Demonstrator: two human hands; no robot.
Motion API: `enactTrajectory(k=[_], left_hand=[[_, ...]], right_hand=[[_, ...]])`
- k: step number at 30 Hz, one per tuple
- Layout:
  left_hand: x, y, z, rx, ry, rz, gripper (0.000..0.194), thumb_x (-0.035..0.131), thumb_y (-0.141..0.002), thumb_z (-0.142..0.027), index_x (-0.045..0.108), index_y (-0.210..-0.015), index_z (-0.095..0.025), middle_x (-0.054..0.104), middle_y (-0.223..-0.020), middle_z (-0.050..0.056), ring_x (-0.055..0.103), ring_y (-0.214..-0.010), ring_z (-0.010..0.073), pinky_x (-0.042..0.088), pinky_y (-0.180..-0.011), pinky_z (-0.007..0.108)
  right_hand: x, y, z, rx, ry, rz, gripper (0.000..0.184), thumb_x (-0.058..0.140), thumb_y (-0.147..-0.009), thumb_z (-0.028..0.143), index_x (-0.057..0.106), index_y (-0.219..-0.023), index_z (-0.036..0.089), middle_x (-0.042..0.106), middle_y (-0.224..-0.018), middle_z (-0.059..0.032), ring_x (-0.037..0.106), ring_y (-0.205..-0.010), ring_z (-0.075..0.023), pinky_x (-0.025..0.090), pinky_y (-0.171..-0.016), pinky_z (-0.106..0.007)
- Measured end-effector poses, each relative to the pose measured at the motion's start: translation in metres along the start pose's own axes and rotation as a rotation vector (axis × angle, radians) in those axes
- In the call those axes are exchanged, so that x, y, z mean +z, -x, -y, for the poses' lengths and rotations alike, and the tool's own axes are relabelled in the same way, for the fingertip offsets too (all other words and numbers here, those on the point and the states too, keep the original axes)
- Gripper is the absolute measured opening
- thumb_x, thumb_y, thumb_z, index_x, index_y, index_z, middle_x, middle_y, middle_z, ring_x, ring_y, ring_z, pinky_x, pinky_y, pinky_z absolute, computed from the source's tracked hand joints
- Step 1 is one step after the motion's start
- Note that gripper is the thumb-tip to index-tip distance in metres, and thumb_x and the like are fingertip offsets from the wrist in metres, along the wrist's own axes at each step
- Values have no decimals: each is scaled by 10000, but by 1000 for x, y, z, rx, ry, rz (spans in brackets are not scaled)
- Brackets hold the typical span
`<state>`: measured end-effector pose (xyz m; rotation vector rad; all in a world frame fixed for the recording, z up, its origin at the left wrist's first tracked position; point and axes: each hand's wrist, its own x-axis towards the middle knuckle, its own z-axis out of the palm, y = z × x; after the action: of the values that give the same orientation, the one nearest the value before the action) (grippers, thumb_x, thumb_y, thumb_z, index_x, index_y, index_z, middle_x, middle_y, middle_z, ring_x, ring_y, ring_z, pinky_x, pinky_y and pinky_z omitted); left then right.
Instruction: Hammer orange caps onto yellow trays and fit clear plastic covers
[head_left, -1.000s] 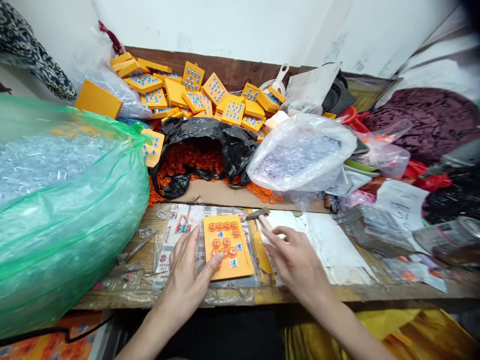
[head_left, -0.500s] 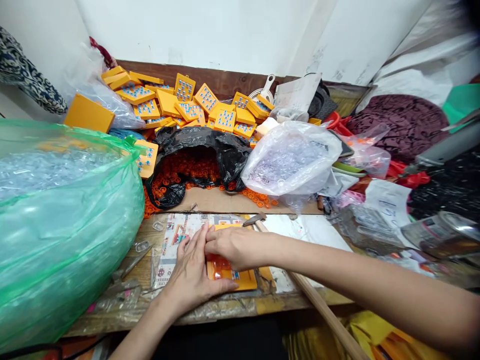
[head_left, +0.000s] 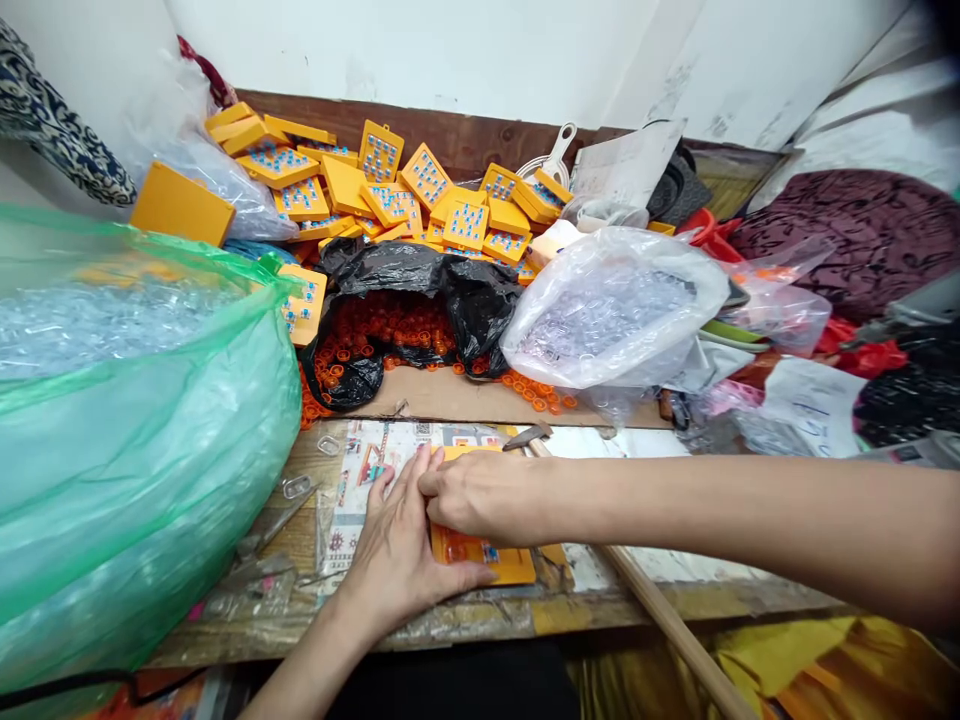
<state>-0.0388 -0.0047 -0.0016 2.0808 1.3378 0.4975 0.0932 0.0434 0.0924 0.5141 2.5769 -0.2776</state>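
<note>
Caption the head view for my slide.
Two hands, left and right, work over an orange panel beside a hammer.

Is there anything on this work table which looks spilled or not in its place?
Yes, orange rings lie loose outside the black bag, on the cardboard, as if spilled from it. Two clear plastic pieces also lie apart near the green bag.

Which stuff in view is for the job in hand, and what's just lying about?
Job, as far as I can judge:
- yellow panel, under left hand and right hand
- orange rings
- similar panels heaped behind
- hammer, maybe

Probably just lying about:
- maroon patterned fabric
- handwritten paper
</note>
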Motion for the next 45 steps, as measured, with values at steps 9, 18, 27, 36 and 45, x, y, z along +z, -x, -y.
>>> enactTrajectory(k=[9, 18, 27, 36, 45], left_hand=[[6, 1, 4, 4, -14, -51, 984, 806, -532, -513, 438, -1337, -82, 468, -1418, 254, 370, -1368, 380, 172, -1145, 619], [3, 0, 0, -17, -16, -27, 970, 777, -549, -547, 436, -1322, -69, 484, -1404, 251, 380, -1359, 385, 153, -1152, 618], [-4, -1, -4, -2, -20, 11, 1045, 760, -571, -570, 342, -1403, -94, 375, -1487, 245, 322, -1399, 353, 154, -1161, 561], [-6, 9, -1, 56, 360, -154, 1019, 774, -568, -622, 445, -1391, -119, 446, -1453, 210, 348, -1376, 373, 162, -1154, 567], [-33, 31, -43, -433, 1133, 123, 328, 870, -536, -395, 756, -692, -130, 720, -666, 48, 603, -614, 140, 480, -614, 234]], right_hand=[[-10, -11, -2, 11, 23, 55, 367, 822, -589, 200, 721, -902, 38, 713, -847, -142, 663, -725, -271, 450, -550, -311], [-10, -8, -12, -72, -23, 38, 218, 737, -611, 155, 736, -820, 94, 716, -821, -104, 601, -662, -194, 365, -518, -270], [14, -4, -21, -28, -182, -143, 124, 668, -643, 113, 692, -765, 121, 684, -818, -81, 567, -663, -169, 386, -544, -262], [40, 34, -9, 154, -429, -832, 189, 611, -722, 87, 556, -889, 156, 613, -766, -10, 557, -643, -115, 475, -603, -219], [65, 56, 66, 77, -429, -1218, 244, 529, -868, 29, 555, -1086, 135, 666, -888, -94, 636, -818, -158, 543, -713, -248]])
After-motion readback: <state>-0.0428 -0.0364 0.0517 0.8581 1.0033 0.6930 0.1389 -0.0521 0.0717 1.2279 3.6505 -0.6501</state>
